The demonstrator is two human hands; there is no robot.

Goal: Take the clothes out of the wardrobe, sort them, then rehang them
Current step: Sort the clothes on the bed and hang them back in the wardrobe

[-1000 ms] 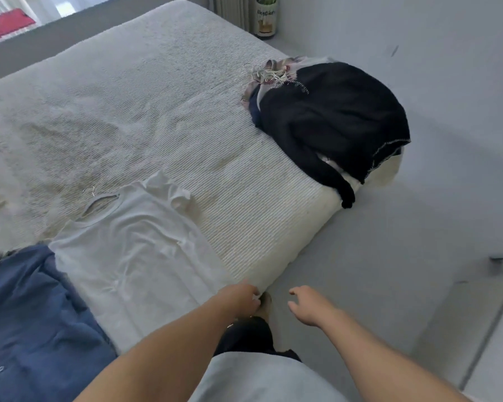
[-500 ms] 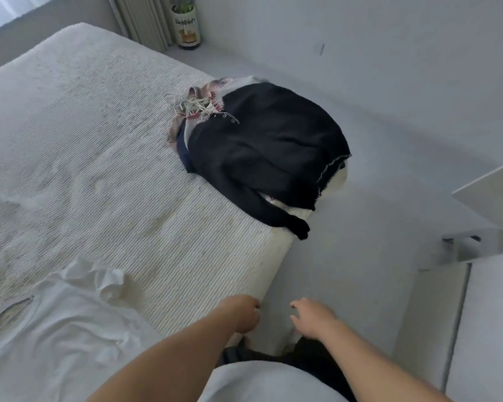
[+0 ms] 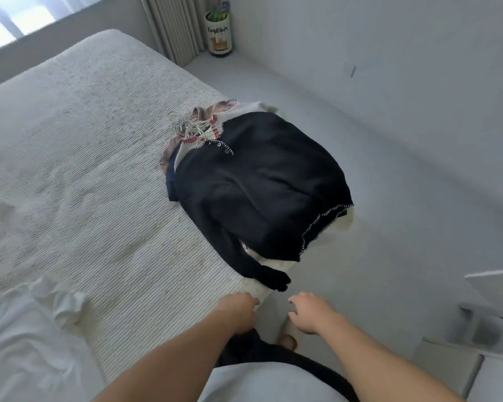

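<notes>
Sorting step: both hands, left (image 3: 238,310) and right (image 3: 312,314), held nothing, fingers loosely curled; next, reaching for the dark cardigan (image 3: 262,184) pile.

A pile of clothes (image 3: 244,175) lay at the right edge of the bed, topped by a black cardigan (image 3: 259,187) with white blanket stitching, one sleeve trailing toward the near corner. Wire hangers (image 3: 186,126) protruded from the pile's far end, above cream and navy layers. A white T-shirt (image 3: 26,343) lay flat at lower left, well apart from the pile.
</notes>
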